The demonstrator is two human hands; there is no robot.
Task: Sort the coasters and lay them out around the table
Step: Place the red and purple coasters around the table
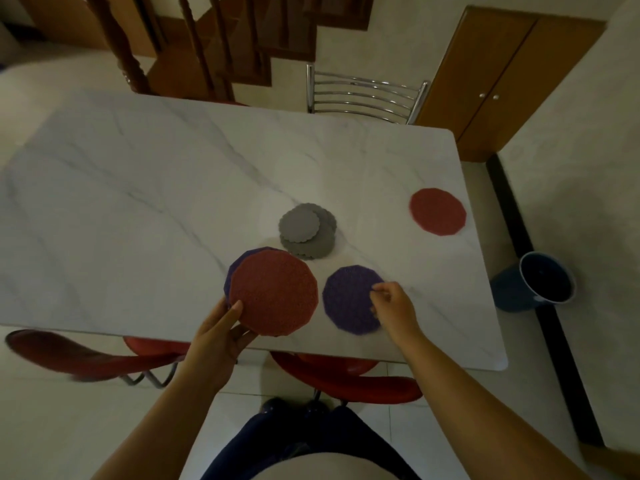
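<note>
My left hand grips a stack of round coasters above the table's near edge: a red coaster on top, a purple one peeking out behind it. My right hand pinches the right rim of a single purple coaster that lies flat on the white marble table. A pile of small grey scalloped coasters sits just beyond both. Another red coaster lies alone near the table's right edge.
Red chairs are tucked under the near edge and a chrome chair stands at the far side. A dark blue bucket is on the floor to the right. A wooden cabinet stands at the back right.
</note>
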